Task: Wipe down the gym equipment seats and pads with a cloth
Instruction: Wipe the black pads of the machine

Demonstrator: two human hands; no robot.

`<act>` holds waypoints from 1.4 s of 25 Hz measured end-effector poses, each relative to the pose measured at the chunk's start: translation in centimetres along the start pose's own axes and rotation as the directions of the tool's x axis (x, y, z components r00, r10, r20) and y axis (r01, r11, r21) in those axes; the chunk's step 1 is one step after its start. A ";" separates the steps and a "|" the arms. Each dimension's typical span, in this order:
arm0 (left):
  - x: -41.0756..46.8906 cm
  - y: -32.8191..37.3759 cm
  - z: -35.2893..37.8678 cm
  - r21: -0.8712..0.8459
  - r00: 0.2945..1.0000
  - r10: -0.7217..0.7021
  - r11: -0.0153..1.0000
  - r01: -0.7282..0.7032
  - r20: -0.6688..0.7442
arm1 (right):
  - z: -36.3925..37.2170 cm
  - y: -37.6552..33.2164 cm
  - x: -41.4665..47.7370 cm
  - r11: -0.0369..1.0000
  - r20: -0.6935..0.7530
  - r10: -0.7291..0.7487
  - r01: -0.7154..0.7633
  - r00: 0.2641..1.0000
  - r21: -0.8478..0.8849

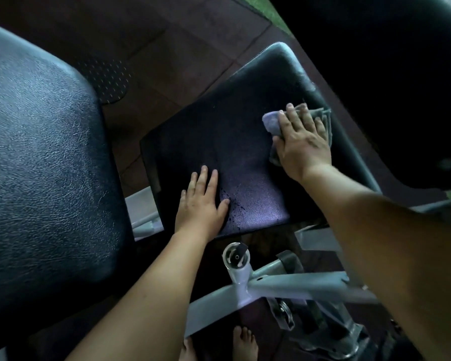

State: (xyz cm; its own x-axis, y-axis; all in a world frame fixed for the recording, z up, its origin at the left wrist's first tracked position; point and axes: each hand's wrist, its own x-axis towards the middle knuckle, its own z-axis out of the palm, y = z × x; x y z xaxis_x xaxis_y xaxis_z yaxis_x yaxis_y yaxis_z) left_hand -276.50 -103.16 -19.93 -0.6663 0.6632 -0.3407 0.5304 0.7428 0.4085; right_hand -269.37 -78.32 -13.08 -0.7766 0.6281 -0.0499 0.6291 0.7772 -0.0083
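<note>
The right hand (303, 145) is pressing the crumpled grey cloth (271, 123) flat-fingered onto the far right part of the black textured vinyl seat pad (219, 131); the left hand (201, 204) is lying spread near the front edge, holding nothing and bracing. Overlapping, evenly pressed strokes toward the wet specks (235, 204) are likely what's wanted.

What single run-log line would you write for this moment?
step: wipe | right hand: presses cloth on seat pad | left hand: flat on seat pad
</note>
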 end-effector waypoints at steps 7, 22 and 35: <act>-0.2 -0.1 0.1 -0.044 1.000 0.003 0.999 -0.004 -0.024 | 0.9 0.5 -5.7 0.999 -0.007 0.031 -0.031 1.000 -0.044; -0.1 1.3 1.1 -0.078 0.990 -0.070 0.995 0.061 -0.123 | 0.1 -1.4 1.6 0.998 0.042 0.017 -0.015 0.999 -0.058; 0.2 1.1 2.4 -0.075 0.981 -0.070 0.996 0.057 -0.181 | 0.9 -3.6 5.8 0.994 -0.050 0.108 -0.109 0.993 -0.016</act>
State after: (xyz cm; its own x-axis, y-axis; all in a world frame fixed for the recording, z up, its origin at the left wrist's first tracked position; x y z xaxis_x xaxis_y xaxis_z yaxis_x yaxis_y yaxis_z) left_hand -274.82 -101.99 -21.63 -0.7855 0.5823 -0.2093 0.4508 0.7703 0.4511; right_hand -276.11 -77.48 -14.21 -0.7047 0.7095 -0.0004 0.7094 0.7047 0.0128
